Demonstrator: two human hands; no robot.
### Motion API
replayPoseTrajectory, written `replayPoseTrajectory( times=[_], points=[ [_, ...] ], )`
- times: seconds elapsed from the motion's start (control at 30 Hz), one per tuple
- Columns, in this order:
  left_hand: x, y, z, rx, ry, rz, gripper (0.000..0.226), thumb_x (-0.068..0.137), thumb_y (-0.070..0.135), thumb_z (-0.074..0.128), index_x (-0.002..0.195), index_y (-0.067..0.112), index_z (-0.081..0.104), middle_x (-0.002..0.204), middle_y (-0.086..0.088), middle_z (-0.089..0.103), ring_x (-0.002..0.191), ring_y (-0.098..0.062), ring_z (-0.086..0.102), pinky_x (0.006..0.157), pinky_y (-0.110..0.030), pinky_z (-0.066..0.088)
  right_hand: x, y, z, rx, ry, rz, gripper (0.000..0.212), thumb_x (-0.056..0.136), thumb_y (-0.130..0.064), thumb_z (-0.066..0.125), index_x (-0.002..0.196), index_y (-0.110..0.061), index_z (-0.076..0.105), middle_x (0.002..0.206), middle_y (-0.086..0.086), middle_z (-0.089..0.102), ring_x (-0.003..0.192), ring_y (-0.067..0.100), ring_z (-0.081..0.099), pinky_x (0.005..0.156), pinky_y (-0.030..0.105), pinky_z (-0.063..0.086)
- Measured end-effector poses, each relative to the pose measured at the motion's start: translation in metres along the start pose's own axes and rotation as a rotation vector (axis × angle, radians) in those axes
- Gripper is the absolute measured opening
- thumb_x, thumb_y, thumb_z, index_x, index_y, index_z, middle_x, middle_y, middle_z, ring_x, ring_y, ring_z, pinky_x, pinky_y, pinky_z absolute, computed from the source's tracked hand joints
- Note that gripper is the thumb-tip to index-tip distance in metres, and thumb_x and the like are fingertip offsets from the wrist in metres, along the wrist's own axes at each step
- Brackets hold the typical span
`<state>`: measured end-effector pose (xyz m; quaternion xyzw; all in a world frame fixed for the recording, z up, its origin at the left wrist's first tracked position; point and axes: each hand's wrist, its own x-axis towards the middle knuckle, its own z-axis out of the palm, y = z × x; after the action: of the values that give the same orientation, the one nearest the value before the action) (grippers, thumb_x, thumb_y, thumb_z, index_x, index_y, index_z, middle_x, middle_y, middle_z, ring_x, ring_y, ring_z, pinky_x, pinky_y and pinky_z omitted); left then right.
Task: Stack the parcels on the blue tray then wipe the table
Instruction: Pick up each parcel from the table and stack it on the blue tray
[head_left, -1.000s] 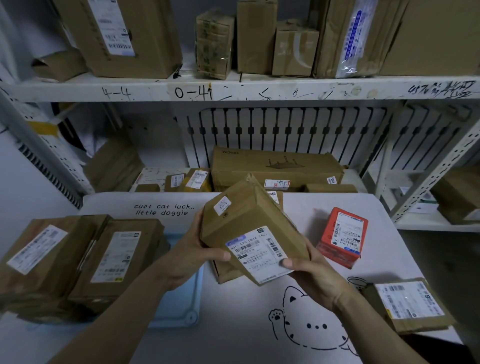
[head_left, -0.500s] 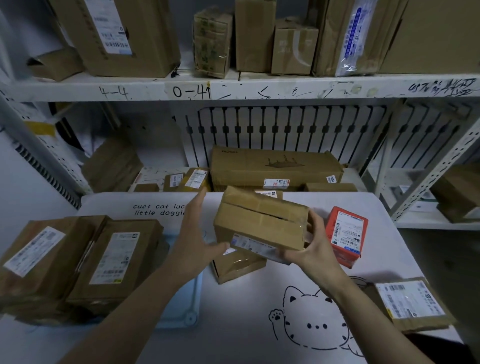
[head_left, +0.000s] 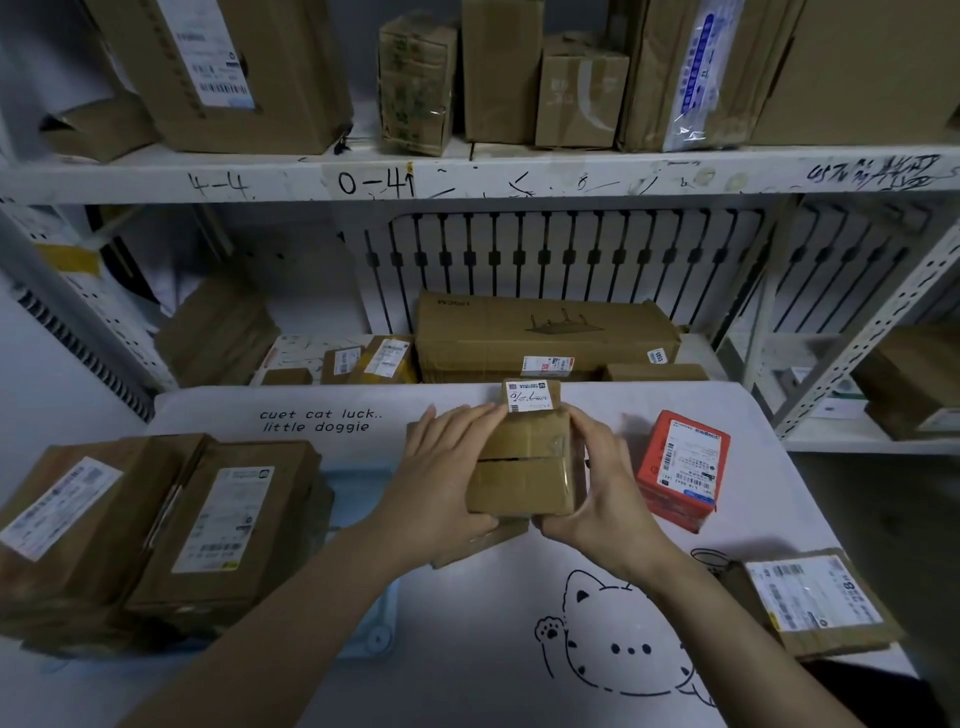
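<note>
A brown cardboard parcel (head_left: 524, 467) is held over the middle of the white table (head_left: 467, 665), with a small white label on its far end. My left hand (head_left: 441, 473) holds its left side and my right hand (head_left: 597, 488) grips its right side and near corner. Another brown parcel (head_left: 478, 543) lies flat under it, mostly hidden. The blue tray (head_left: 363, 613) sits at the left, with two large labelled parcels (head_left: 228, 519) (head_left: 67, 519) stacked on it. A red box (head_left: 683, 467) stands to the right, and a flat parcel (head_left: 815, 603) lies at the table's right front corner.
White metal shelving behind the table carries many cartons: a long box (head_left: 540, 332) and small parcels at table height, larger boxes on the shelf above. Another shelf unit (head_left: 857, 364) stands to the right. A cat drawing covers the table's near part.
The parcel has been turned over: its big label faced me, now a plain taped side is up. It has come down toward the table, and both hands now clasp its sides.
</note>
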<state>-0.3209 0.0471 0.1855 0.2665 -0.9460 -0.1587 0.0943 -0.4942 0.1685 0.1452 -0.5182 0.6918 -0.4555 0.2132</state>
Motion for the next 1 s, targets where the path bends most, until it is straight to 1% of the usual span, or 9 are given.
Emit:
replayPoseTrajectory(
  times=[0.07,0.2,0.3,0.43,0.53,0.63,0.77,0.87,1.0],
  points=[
    [0.000,0.002,-0.001,-0.029,-0.006,-0.019,0.109,0.072,0.045,0.076,0.154,0.031,0.007,0.154,0.010,0.023,0.143,-0.012,0.017,0.123,-0.040,0.009,0.000,-0.004,-0.001,-0.032,-0.012,-0.032,0.111,0.058,-0.023,0.087,0.148,-0.041,0.024,0.139,-0.014,0.036,0.130,0.007,0.031,0.097,0.014,0.041],
    [-0.005,-0.002,-0.007,-0.217,-0.041,-0.097,0.120,0.060,0.058,0.076,0.154,0.032,0.006,0.149,0.010,0.027,0.135,-0.009,0.026,0.112,-0.037,0.033,-0.002,-0.003,-0.004,-0.022,0.002,-0.041,0.119,0.062,-0.025,0.093,0.153,-0.039,0.018,0.147,-0.022,0.027,0.139,0.006,0.027,0.111,0.030,0.034],
    [-0.012,-0.011,-0.005,-0.405,-0.059,-0.142,0.123,0.058,0.051,0.082,0.153,0.038,0.005,0.145,0.017,0.025,0.135,-0.005,0.027,0.111,-0.036,0.036,-0.005,0.002,-0.008,0.074,0.000,0.064,0.122,0.060,-0.033,0.095,0.152,-0.045,0.015,0.139,-0.037,0.022,0.139,0.007,0.026,0.112,0.032,0.033],
    [-0.021,-0.018,-0.006,-0.613,-0.113,-0.158,0.120,0.058,0.043,0.083,0.151,0.042,0.007,0.147,0.017,0.021,0.139,-0.006,0.028,0.110,-0.025,0.033,-0.010,0.013,-0.012,0.188,-0.102,0.166,0.120,0.057,-0.041,0.093,0.149,-0.048,0.016,0.150,-0.021,0.028,0.139,0.007,0.033,0.113,0.035,0.037],
    [-0.023,-0.021,-0.004,-0.694,-0.127,-0.143,0.116,0.061,0.031,0.088,0.149,0.040,0.014,0.150,0.013,0.025,0.142,-0.006,0.029,0.116,-0.032,0.032,-0.011,0.018,-0.009,0.264,-0.239,0.206,0.105,0.065,-0.019,0.092,0.146,-0.036,0.028,0.140,-0.008,0.047,0.129,0.006,0.049,0.099,0.019,0.048],
    [-0.024,-0.023,-0.003,-0.770,-0.152,-0.154,0.116,0.062,0.032,0.090,0.149,0.040,0.013,0.153,0.014,0.029,0.142,-0.002,0.029,0.117,-0.034,0.031,-0.011,0.019,-0.005,0.287,-0.273,0.230,0.096,0.067,-0.012,0.091,0.143,-0.033,0.037,0.131,-0.004,0.058,0.125,0.013,0.056,0.092,0.023,0.054],
    [-0.027,-0.025,-0.004,-0.810,-0.151,-0.207,0.115,0.059,0.035,0.088,0.148,0.041,0.016,0.146,0.019,0.039,0.137,0.002,0.036,0.110,-0.026,0.038,-0.008,0.010,-0.008,0.255,-0.232,0.208,0.101,0.067,-0.014,0.091,0.142,-0.045,0.031,0.131,-0.023,0.052,0.126,-0.002,0.047,0.099,0.030,0.047],
    [-0.028,-0.026,-0.001,-0.827,-0.140,-0.239,0.110,0.065,0.015,0.087,0.147,0.039,0.017,0.139,0.015,0.045,0.126,0.008,0.044,0.093,-0.009,0.044,-0.006,0.007,-0.009,0.226,-0.240,0.181,0.105,0.066,-0.017,0.092,0.143,-0.048,0.028,0.129,-0.037,0.047,0.123,-0.014,0.042,0.099,0.033,0.045],
    [-0.028,-0.027,0.001,-0.834,-0.134,-0.236,0.107,0.071,0.001,0.082,0.148,0.034,0.016,0.137,0.013,0.046,0.119,0.012,0.047,0.087,-0.005,0.045,-0.005,0.006,-0.009,0.223,-0.222,0.181,0.104,0.066,-0.014,0.091,0.141,-0.051,0.028,0.133,-0.035,0.043,0.123,-0.016,0.039,0.093,0.026,0.046]
  ],
)
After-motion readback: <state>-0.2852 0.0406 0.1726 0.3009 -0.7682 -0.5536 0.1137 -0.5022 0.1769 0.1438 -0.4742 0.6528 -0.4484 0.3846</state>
